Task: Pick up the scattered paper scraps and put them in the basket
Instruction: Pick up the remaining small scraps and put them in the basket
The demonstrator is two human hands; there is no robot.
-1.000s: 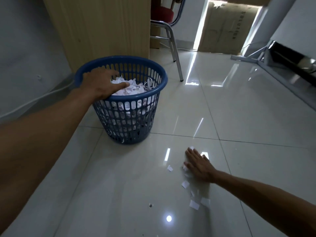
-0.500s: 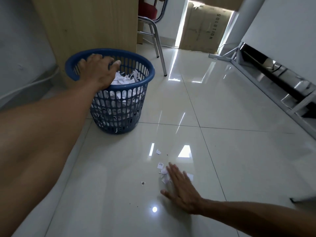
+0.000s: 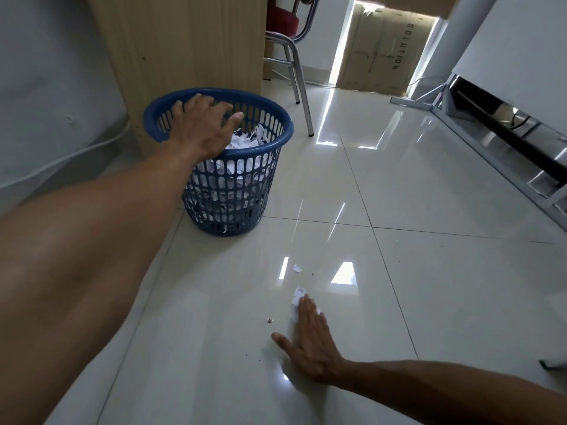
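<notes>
- White paper scraps (image 3: 297, 297) touch the fingertips of the flat, empty right hand (image 3: 310, 342); gathering is underway.
- Spread-open left hand (image 3: 201, 127) tops the round blue plastic basket (image 3: 277, 143).
- Next: pinch the scraps.

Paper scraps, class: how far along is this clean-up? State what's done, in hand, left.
Done: the blue basket holds a heap of scraps. In hand: the right hand lies flat on the floor, fingertips against a scrap cluster; the left hand is over the basket. Left: that cluster, one scrap beyond, a tiny bit beside.
</notes>
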